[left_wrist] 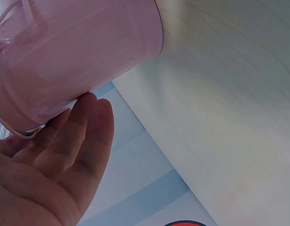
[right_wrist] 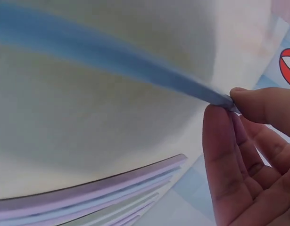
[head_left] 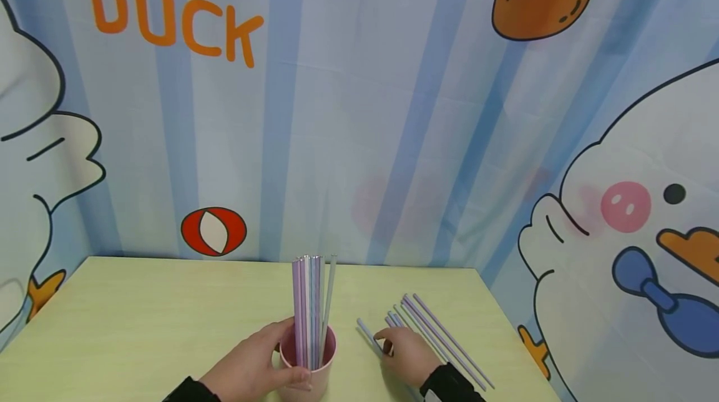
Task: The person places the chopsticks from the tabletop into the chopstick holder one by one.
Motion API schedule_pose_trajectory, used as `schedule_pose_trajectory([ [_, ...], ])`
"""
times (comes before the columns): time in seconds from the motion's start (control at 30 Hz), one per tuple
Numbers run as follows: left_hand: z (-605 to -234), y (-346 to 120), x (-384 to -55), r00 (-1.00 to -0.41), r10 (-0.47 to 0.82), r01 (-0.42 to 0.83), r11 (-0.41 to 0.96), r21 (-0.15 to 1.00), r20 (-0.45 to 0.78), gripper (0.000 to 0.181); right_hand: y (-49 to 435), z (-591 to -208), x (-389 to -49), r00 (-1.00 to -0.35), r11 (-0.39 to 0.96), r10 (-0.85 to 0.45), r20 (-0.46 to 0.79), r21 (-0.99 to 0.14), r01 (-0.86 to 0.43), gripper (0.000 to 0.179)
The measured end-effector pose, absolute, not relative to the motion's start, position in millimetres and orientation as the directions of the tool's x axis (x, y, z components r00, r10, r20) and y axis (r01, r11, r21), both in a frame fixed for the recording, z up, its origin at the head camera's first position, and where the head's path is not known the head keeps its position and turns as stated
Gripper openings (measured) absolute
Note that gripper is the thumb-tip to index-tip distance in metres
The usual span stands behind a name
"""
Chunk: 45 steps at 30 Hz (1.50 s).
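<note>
A pink cup (head_left: 306, 384) stands at the table's front with a bundle of purple, blue and clear straws (head_left: 308, 314) upright in it. My left hand (head_left: 253, 358) grips the cup, thumb across its front and fingers round the far side. In the left wrist view the fingertips touch the cup wall (left_wrist: 78, 56). To the right, my right hand (head_left: 407, 355) pinches a blue straw (right_wrist: 168, 79) near one end, between thumb and index finger. Beside that hand several loose purple and blue straws (head_left: 442, 339) lie slanting on the table.
The pale yellow table (head_left: 168, 321) reaches back to a blue striped curtain (head_left: 348, 108) printed with ducks and orange letters. The loose straws fan out towards the table's right edge. Dark sleeves (head_left: 193, 391) cover both wrists.
</note>
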State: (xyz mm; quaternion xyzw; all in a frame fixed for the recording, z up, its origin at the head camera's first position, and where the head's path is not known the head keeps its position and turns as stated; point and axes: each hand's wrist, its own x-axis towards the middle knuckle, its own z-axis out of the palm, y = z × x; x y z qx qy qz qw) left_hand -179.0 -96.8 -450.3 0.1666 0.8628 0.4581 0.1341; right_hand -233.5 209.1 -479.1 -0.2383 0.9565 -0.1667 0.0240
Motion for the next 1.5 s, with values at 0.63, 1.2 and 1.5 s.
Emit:
schedule_pose_trajectory([
  [0.63,-449.9,-97.4,-178.2,-0.909,0.407,0.153,0.523,0.838,-0.088,0.092,201.5,-452.3,-241.6,-0.898,0.746,-0.432,0.086,-0.525,-0.409,0.036],
  [1.2,-450.1,-97.9,-178.8,-0.910,0.406,0.152,0.524,0.838,-0.089,0.090,185.0,-407.3,-246.8,-0.913,0.607,-0.308,0.267,-0.684,-0.405,0.038],
  [1.5,-450.4,-96.5,-179.0,-0.915,0.391,0.132,0.529,0.838,-0.102,0.091,169.7,-379.9,-247.8,-0.910,0.482,-0.206,0.361,-0.771,-0.415,0.038],
])
